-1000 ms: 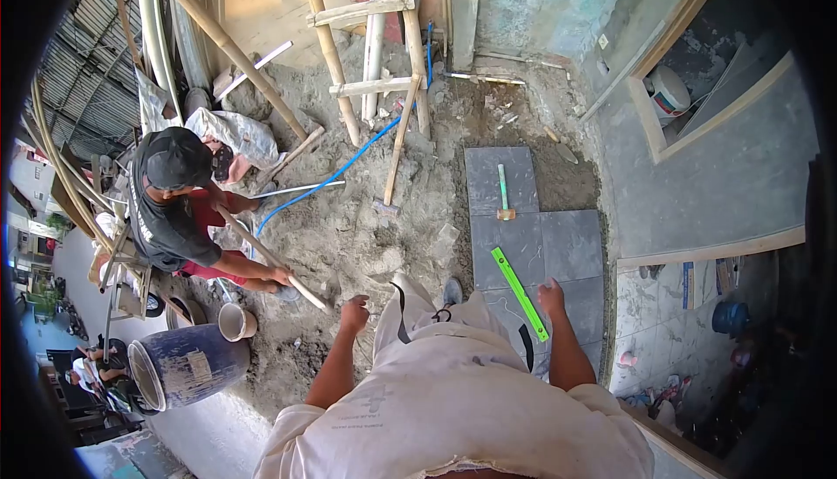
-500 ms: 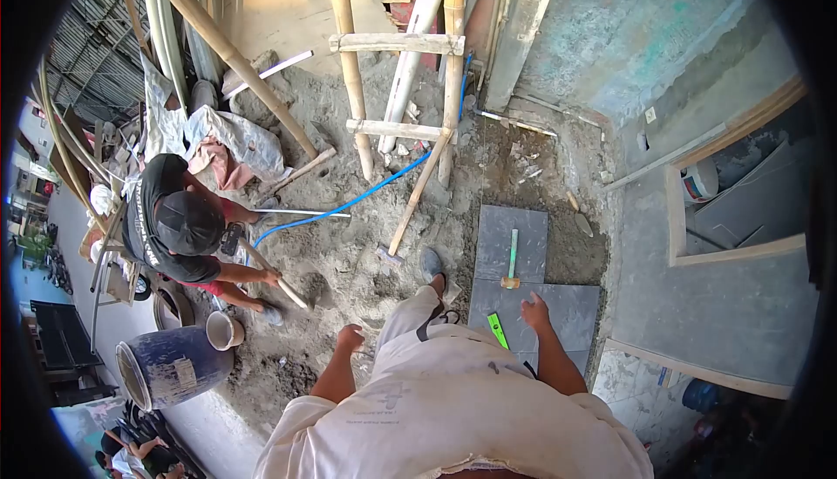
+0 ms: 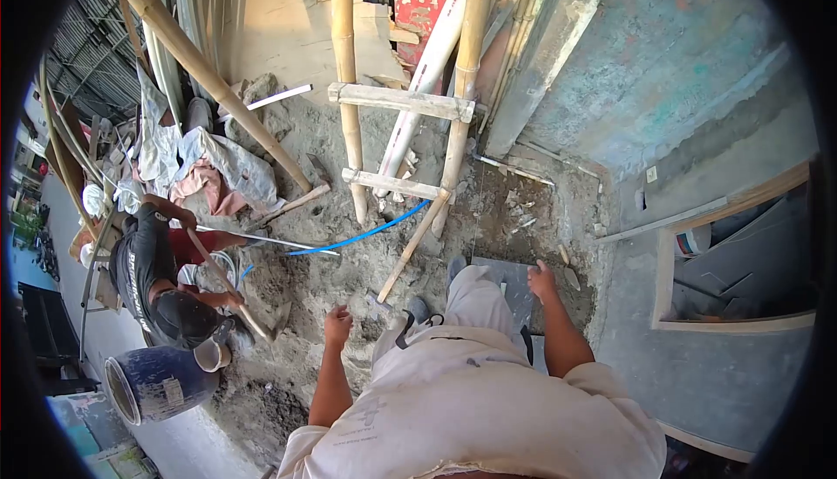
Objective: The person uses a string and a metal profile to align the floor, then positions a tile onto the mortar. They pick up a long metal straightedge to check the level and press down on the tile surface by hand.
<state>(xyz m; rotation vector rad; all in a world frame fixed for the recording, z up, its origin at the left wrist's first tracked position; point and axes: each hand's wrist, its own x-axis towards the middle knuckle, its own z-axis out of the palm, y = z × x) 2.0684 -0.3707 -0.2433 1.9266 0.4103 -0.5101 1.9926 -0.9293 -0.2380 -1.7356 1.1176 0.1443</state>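
Both of my hands hang in the air at my sides, with nothing in them. My left hand [image 3: 338,326] is over the rough grey ground [image 3: 305,305], its fingers loosely bent but apart. Close to the dark grey floor tiles [image 3: 518,280] is my right hand [image 3: 540,282], fingers apart. My leg covers much of the tiles. A pale strip on them, perhaps the mallet's handle [image 3: 503,288], shows beside my leg; the mallet's head and the green level are hidden.
At the left a co-worker [image 3: 161,261] bends with a long-handled tool [image 3: 227,283], near a blue drum [image 3: 166,383]. Ahead stand a bamboo ladder [image 3: 346,113] and a white pipe [image 3: 423,87]. A wooden stick [image 3: 410,252] leans there; a blue hose [image 3: 366,237] crosses the ground.
I have stepped forward, and my legs now cover much of the tiles, the mallet and the level. Both hands have risen in view. The co-worker has bent lower and shifted toward the drum.
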